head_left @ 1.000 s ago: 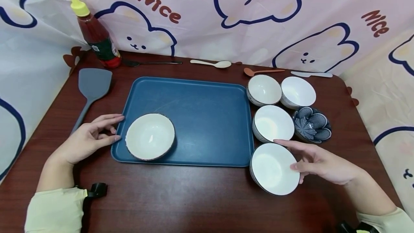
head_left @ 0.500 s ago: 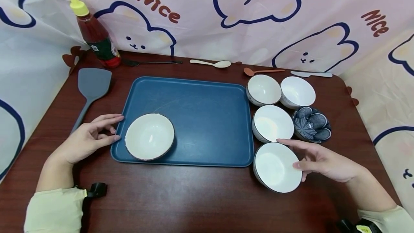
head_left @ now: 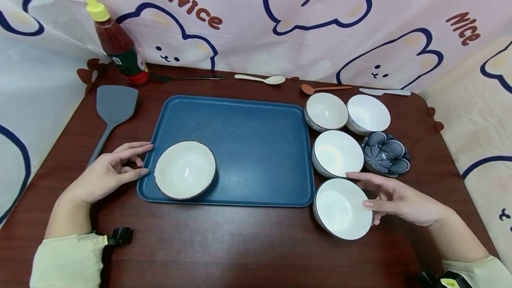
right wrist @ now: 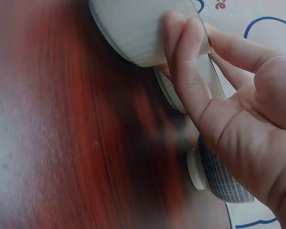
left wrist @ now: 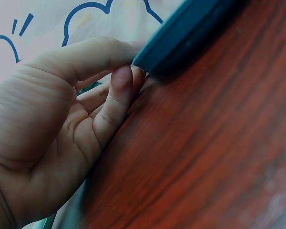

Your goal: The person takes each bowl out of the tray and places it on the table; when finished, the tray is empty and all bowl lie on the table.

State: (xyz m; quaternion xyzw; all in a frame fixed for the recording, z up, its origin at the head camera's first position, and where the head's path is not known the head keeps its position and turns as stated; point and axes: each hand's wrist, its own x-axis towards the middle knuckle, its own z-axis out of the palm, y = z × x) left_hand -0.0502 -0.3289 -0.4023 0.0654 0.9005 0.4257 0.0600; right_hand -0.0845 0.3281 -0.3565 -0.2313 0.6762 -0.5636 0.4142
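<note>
A blue tray lies on the table with a white bowl at its near left. My left hand rests at the tray's left edge, index finger and thumb extended to it; in the left wrist view the fingertips meet the tray's rim. At the tray's near right corner stands a white bowl with a dark rim. My right hand pinches its right side, thumb over the rim and fingers against the outer wall. The right index finger reaches toward the bowl behind.
Behind are two more white bowls and a dark patterned bowl. Along the back lie a fork, a cream spoon, a brown spoon and a knife. A sauce bottle and grey spatula are left.
My right hand and the near right bowl have shifted slightly right, away from the tray's corner. The left hand, the tray and the bowl on it have stayed in place.
</note>
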